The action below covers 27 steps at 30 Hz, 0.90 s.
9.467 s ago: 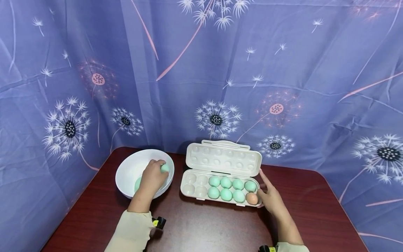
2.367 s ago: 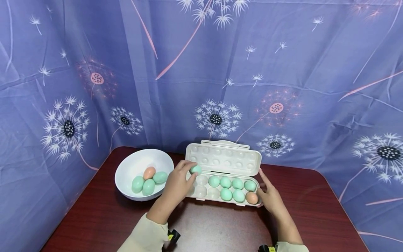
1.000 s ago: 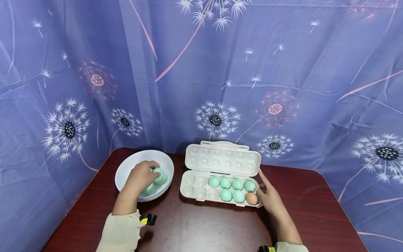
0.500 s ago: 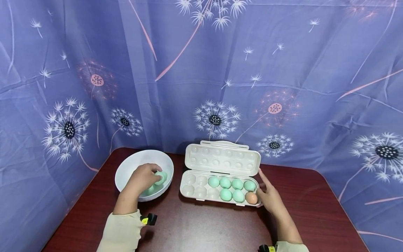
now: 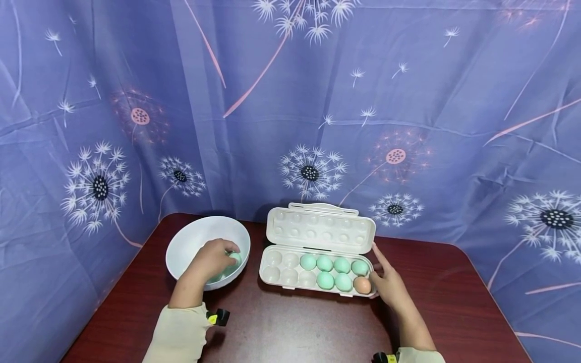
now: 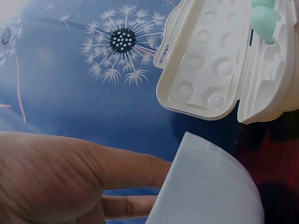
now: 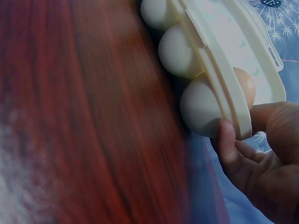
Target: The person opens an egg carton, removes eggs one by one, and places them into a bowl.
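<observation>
In the head view my left hand (image 5: 210,261) reaches into the white bowl (image 5: 183,242), its fingers and thumb around a green egg (image 5: 235,258) low against the bowl's right side. My hand covers most of what else lies in the bowl. The left wrist view has the bowl's wall (image 6: 210,186) hiding those fingertips. My right hand (image 5: 389,286) grips the right end of the cream egg carton (image 5: 289,277), thumb on its rim in the right wrist view. Several green eggs (image 5: 325,281) and one orange egg (image 5: 362,285) sit in the carton's right side.
The carton's lid (image 5: 321,231) is tipped back toward the patterned blue curtain (image 5: 254,151). Bare pockets fill the carton's left part. A gap of dark red tabletop (image 5: 290,322) separates bowl and carton and runs on toward the front.
The left hand carried a green egg from over the carton's left end back into the bowl, then sank lower with it. The front row has one egg fewer than at first. The right hand stayed put.
</observation>
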Each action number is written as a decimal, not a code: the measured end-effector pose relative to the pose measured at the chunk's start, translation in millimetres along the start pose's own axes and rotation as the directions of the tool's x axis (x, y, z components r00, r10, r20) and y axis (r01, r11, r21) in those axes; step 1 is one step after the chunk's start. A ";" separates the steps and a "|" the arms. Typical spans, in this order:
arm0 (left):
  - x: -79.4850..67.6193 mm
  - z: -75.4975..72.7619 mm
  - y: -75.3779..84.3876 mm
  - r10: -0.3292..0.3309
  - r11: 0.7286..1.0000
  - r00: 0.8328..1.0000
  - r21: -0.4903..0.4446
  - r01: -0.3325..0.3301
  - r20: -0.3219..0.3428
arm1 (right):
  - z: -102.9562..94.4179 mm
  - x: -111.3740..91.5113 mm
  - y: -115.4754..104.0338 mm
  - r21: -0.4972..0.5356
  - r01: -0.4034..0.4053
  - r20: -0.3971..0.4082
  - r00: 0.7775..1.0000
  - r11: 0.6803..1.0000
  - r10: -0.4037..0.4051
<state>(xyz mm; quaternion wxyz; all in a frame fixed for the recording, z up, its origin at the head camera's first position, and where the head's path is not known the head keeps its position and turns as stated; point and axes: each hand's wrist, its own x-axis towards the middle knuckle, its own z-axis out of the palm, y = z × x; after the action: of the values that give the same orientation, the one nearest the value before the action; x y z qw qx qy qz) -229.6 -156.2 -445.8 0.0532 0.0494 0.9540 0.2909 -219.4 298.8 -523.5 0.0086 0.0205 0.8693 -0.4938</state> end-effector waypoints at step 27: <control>1.6 7.5 1.7 0.003 0.998 0.999 0.067 0.000 -0.036 | -0.4 -0.6 -1.8 -0.019 0.011 -0.006 1.000 1.000 -0.011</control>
<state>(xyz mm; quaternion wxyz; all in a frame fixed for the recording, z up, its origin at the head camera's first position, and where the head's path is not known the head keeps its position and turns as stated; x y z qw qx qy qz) -230.1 -150.4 -451.1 0.0342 0.0466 0.9640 0.2594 -218.9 298.2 -521.7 0.0035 0.0172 0.8741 -0.4854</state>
